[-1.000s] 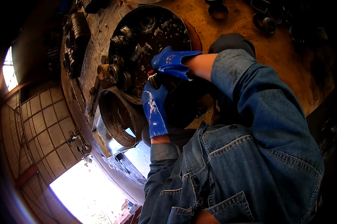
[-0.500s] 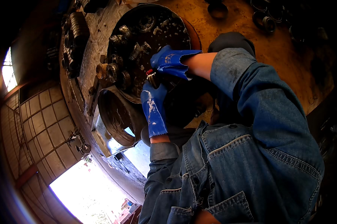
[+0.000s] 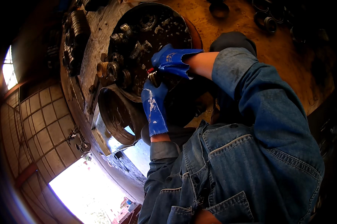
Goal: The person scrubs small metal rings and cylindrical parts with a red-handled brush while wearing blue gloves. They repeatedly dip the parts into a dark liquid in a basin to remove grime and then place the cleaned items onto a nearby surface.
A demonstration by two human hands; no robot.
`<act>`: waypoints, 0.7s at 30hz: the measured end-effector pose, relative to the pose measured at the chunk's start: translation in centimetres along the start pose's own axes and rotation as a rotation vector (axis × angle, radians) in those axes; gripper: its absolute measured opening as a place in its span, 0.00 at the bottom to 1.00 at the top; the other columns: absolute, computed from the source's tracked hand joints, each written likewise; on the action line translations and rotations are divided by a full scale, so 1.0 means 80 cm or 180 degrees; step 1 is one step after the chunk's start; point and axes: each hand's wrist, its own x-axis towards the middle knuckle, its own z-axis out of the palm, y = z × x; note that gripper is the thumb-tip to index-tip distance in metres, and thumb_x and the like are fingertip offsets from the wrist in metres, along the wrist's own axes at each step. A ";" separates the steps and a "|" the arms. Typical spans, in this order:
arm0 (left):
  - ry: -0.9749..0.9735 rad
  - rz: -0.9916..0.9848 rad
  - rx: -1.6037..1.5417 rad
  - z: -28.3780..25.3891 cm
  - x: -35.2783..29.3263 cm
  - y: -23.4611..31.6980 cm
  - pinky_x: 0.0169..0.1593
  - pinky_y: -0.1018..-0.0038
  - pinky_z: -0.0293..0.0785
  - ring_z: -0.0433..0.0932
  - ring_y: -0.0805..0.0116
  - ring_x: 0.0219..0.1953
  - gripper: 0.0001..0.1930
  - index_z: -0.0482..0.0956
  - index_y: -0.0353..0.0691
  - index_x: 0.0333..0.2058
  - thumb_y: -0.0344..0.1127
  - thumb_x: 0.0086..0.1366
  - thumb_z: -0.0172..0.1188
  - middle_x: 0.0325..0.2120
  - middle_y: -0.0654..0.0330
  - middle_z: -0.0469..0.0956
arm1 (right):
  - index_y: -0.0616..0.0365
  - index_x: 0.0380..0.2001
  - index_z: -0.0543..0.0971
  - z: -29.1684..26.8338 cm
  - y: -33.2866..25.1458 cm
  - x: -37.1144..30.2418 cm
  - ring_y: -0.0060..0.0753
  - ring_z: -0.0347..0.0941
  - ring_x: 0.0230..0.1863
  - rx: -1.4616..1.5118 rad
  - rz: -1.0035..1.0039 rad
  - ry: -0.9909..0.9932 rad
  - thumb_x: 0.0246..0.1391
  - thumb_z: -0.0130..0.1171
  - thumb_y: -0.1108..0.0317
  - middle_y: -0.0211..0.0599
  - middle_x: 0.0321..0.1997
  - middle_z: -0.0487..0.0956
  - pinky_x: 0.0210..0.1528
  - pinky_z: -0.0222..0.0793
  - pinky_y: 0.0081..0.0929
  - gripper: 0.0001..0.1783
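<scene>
Both my hands wear blue rubber gloves and meet over the near edge of a wide round basin [image 3: 192, 33] of dark, oily-looking liquid. My left hand [image 3: 154, 102] is closed on a shiny, ring-like metal part [image 3: 153, 78], whose lower side is hidden in the glove. Just above that part, my right hand [image 3: 171, 61] is curled with its fingers pointing left. A small red piece [image 3: 151, 70] shows at its fingertips, against the metal part; what it belongs to is hidden. Several wet metal parts [image 3: 137, 50] lie in the basin.
An open metal drum [image 3: 112, 112] stands beside the basin at the lower left. A rusty cylindrical piece [image 3: 102, 70] sits by the basin's left rim. Stacked dark rings [image 3: 78, 28] are at the far left, and loose rings [image 3: 270, 24] lie on the brown floor [image 3: 284, 71] at right.
The view has shifted very slightly. Both hands stay at the metal part, which shows a little more of its shiny side now.
</scene>
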 end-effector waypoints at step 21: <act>0.0004 -0.0059 -0.0061 0.000 -0.001 0.005 0.52 0.66 0.78 0.85 0.61 0.48 0.27 0.81 0.37 0.54 0.50 0.63 0.67 0.44 0.52 0.86 | 0.46 0.53 0.85 0.004 0.007 -0.006 0.43 0.80 0.56 0.0013 -0.0213 0.0207 0.59 0.65 0.55 0.34 0.55 0.83 0.52 0.70 0.53 0.21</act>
